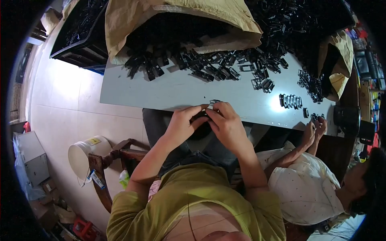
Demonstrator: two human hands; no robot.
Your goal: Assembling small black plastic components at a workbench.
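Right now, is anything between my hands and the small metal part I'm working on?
Nothing visible. Both the left hand and the right hand already pinch the metal part at the table edge. The pile of black parts lies farther back, apart from it.

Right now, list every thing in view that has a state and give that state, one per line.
Left hand: closed on the small dark metal clip, at the table edge.
Right hand: pinching the same clip.
Small dark metal clip: held between both hands, above the table edge.
Brown paper sack: open, lying on its side, black parts spilling out.
White plastic bucket: standing on the floor.
Row of black parts: lined up on the grey table.
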